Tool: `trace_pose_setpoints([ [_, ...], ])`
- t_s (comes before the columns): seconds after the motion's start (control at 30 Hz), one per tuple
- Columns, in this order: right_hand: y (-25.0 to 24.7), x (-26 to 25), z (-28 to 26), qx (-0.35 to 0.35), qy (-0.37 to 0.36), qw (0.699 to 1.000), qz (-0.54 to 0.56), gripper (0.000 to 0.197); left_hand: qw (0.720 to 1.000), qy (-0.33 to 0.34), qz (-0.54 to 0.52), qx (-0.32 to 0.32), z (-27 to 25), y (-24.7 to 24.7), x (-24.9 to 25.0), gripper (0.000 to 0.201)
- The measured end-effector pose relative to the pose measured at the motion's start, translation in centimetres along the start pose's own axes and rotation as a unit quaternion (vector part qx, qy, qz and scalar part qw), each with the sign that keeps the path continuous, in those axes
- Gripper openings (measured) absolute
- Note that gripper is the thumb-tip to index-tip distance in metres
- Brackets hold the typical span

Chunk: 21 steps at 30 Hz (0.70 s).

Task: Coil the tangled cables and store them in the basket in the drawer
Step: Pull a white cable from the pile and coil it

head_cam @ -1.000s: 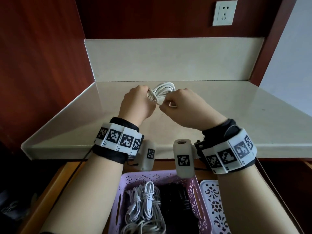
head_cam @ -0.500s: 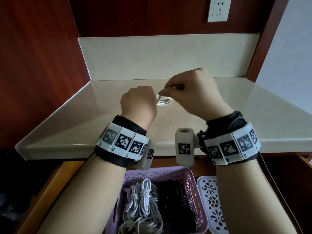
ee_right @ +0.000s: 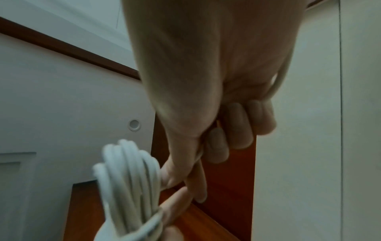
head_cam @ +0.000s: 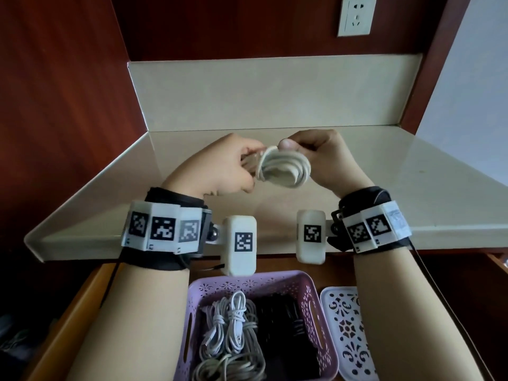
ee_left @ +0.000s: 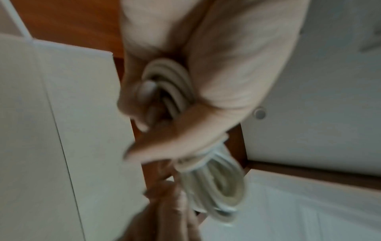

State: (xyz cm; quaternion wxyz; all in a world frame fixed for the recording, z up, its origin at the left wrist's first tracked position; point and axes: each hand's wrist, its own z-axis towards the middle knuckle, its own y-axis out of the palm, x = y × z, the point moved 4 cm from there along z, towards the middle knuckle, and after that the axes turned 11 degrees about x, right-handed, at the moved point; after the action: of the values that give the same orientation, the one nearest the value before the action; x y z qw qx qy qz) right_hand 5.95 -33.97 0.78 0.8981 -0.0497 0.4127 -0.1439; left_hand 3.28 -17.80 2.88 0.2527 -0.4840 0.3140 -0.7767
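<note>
A pale counter point(head_cam: 412, 193) fills the middle of the head view, backed by a pale splashback and dark red wood walls. Below its front edge a wooden drawer point(head_cam: 68, 320) stands open. Inside the drawer sits a lilac basket point(head_cam: 324, 320) with cut-out sides, and just right of the basket lies a white lid point(head_cam: 349, 334) with the same cut-out pattern.

In the basket lie bundled white cables point(head_cam: 233, 328) on the left and dark cables point(head_cam: 283, 320) on the right.

Above the counter, both hands meet on a white coil point(head_cam: 277, 169) held in the air. The left hand point(head_cam: 217, 166) has its fingers curled round the coil's left end, where turns of cable cross the loops. The right hand point(head_cam: 327, 158) is curled too, its thumb and forefinger pinching a strand of the same cable at the coil's top; the right wrist view shows that strand running through its closed fingers point(ee_right: 237, 127). The loops hang between the two hands, bulging toward the right hand.

Each wrist wears a black strap with a white band of square black-and-white markers; no lettering on them can be read. A white socket point(head_cam: 356, 15) is on the wall above the counter, with no readable writing.
</note>
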Motion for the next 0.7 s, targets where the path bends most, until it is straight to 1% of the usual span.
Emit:
trace_pose_setpoints([
  [0.07,0.9,0.2,-0.2,-0.031,0.005,0.999,0.004,0.032,0.990,-0.048,-0.114,0.066,0.0,-0.6,-0.4,0.047],
  [0.1,1.5,0.2,-0.4,-0.056,0.022,0.998,0.011,0.031,0.981,-0.067,-0.160,0.091,0.0,-0.8,-0.4,0.045],
  [0.2,3.0,-0.1,-1.1,-0.140,0.077,0.986,0.045,0.022,0.942,-0.118,-0.288,0.123,0.3,-1.0,-0.7,0.035],
  [0.23,3.2,-0.3,-1.3,-0.155,0.079,0.984,0.021,0.022,0.932,-0.137,-0.307,0.138,0.4,-1.2,-1.1,0.034],
  [0.3,3.2,-1.3,-1.3,-0.176,0.058,0.980,-0.068,0.022,0.921,-0.169,-0.299,0.182,0.8,-1.8,-2.2,0.034],
  [0.33,3.3,-1.9,-1.4,-0.182,0.043,0.976,-0.114,0.022,0.923,-0.174,-0.274,0.206,1.1,-2.0,-2.7,0.033],
  [0.4,3.2,-3.0,-1.3,-0.180,0.011,0.964,-0.197,0.024,0.941,-0.158,-0.180,0.238,1.4,-2.2,-2.9,0.032],
  [0.47,2.9,-4.3,-1.3,-0.171,-0.026,0.953,-0.250,0.026,0.956,-0.124,-0.051,0.259,1.4,-2.3,-2.7,0.043],
  [0.5,2.7,-4.8,-1.4,-0.168,-0.040,0.950,-0.261,0.025,0.956,-0.103,0.010,0.275,1.2,-2.4,-2.6,0.045],
  [0.57,2.3,-5.8,-1.6,-0.164,-0.065,0.948,-0.267,0.023,0.943,-0.059,0.124,0.303,1.0,-2.5,-1.9,0.038],
  [0.6,2.3,-6.1,-1.6,-0.156,-0.080,0.947,-0.269,0.022,0.938,-0.035,0.171,0.301,1.0,-2.2,-1.6,0.030],
  [0.63,2.2,-6.2,-1.4,-0.141,-0.095,0.947,-0.271,0.022,0.935,-0.007,0.210,0.285,1.1,-1.6,-1.2,0.023],
  [0.67,2.0,-6.1,-1.2,-0.117,-0.106,0.949,-0.272,0.021,0.935,0.021,0.244,0.256,1.2,-0.8,-0.8,0.020],
  [0.7,1.8,-5.8,-0.9,-0.091,-0.114,0.953,-0.267,0.020,0.936,0.043,0.271,0.221,1.2,0.0,-0.5,0.023],
])
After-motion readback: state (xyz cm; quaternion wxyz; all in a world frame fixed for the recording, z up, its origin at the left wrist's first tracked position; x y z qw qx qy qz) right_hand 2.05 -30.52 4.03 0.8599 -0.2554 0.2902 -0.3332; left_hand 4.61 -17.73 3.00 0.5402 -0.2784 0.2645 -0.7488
